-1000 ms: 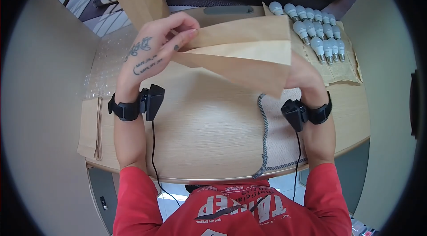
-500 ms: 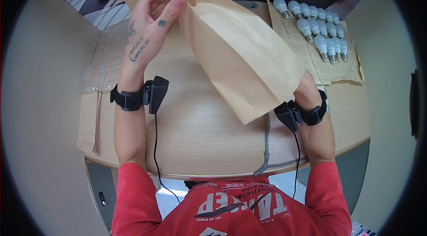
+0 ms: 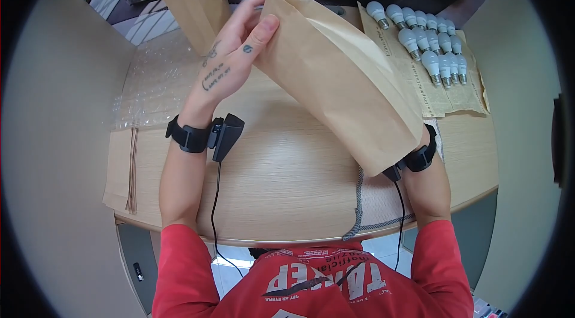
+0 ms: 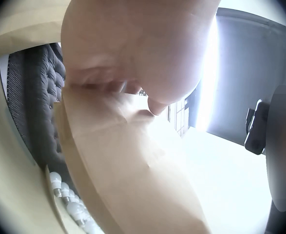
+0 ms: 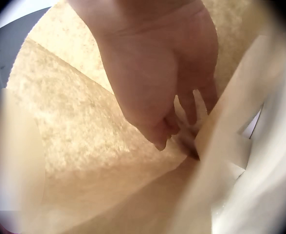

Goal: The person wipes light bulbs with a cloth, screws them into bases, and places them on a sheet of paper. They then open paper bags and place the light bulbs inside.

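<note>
A brown paper bag (image 3: 341, 84), opened out, slants across the middle of the head view above the table. My left hand (image 3: 236, 51) pinches its upper left end, thumb on the near face and fingers behind. In the left wrist view that hand (image 4: 138, 44) is at the bag's creased end (image 4: 118, 156). My right hand (image 5: 152, 63) is inside the bag, fingers extended toward its folded inner end, paper walls around it. From the head the bag hides this hand, and only the strapped wrist (image 3: 422, 153) shows at the mouth.
Another paper bag (image 3: 197, 3) stands open at the back left. Bubble wrap (image 3: 150, 87) and flat folded bags (image 3: 120, 168) lie at left. Several rows of light bulbs (image 3: 431, 66) rest on printed brown paper (image 3: 461, 99) at back right. A pale cloth (image 3: 383, 198) lies front right.
The bag has swung from nearly level to a slant and slid further over my right hand to the wrist. My left hand's raised fingers have come in to pinch the bag's end.
</note>
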A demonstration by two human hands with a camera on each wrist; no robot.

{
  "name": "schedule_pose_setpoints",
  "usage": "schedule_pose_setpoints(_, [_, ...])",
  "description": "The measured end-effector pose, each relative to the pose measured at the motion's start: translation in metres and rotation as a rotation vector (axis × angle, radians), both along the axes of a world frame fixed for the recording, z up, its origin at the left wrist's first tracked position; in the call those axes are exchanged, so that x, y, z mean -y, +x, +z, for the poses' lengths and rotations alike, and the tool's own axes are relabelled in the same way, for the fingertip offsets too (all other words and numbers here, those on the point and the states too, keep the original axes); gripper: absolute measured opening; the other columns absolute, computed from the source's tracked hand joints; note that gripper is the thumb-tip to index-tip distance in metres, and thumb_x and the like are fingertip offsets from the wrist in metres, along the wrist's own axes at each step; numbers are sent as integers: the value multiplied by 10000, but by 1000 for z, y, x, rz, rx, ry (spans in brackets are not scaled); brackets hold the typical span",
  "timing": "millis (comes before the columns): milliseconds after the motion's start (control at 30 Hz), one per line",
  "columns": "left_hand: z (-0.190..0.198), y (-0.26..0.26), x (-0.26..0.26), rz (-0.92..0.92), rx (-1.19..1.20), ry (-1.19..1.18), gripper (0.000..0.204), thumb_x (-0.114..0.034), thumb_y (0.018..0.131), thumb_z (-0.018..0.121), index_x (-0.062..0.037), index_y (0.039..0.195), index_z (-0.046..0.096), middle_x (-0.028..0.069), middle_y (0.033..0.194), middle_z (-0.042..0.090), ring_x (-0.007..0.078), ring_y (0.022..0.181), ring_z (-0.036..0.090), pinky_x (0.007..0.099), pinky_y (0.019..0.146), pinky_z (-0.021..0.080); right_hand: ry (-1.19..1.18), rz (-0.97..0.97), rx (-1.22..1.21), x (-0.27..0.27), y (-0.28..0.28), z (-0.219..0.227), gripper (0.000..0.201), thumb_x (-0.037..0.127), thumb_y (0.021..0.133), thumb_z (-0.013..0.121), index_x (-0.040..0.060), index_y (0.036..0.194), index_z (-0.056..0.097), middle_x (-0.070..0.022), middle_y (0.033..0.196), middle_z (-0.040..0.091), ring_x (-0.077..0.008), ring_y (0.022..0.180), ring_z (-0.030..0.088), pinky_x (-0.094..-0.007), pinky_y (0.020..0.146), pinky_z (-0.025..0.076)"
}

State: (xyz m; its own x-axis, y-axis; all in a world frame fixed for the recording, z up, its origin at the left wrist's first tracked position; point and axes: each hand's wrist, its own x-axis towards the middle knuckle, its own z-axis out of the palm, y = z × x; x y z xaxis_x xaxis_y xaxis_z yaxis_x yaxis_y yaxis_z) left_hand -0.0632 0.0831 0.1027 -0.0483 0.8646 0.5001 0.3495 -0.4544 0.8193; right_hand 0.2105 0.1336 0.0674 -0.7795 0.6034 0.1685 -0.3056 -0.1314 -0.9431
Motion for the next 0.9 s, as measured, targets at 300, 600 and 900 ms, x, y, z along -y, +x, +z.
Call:
schedule_pose_setpoints(300, [-2, -3, -1, -15, 36, -79, 290, -348, 1014, 567, -62, 1036, 606, -35, 901, 612, 41, 848, 536, 212, 771, 430, -9, 0, 8, 3, -2, 0, 444, 296, 964, 602, -19, 1276, 574, -94, 1219, 631, -154, 1064, 597, -307, 887, 495])
schedule_pose_setpoints(600, [-3, -3, -2, 47, 98, 49, 267, -267, 1015, 577, -24, 1096, 652, -19, 1016, 644, 46, 932, 567, 202, 834, 448, -23, 6, 8, 5, 1, -1, 457, 321, 958, 608, -20, 1262, 582, -92, 1197, 637, -152, 1048, 596, -307, 876, 493])
schedule_pose_setpoints(900, [-4, 4, 0, 40, 89, 128, 274, -225, 1016, 573, 6, 1141, 653, 39, 1143, 648, 91, 1008, 568, 225, 889, 446, -10, 9, 0, 6, 0, 1, 472, 346, 952, 614, -21, 1247, 591, -89, 1174, 643, -151, 1031, 595, -306, 865, 492])
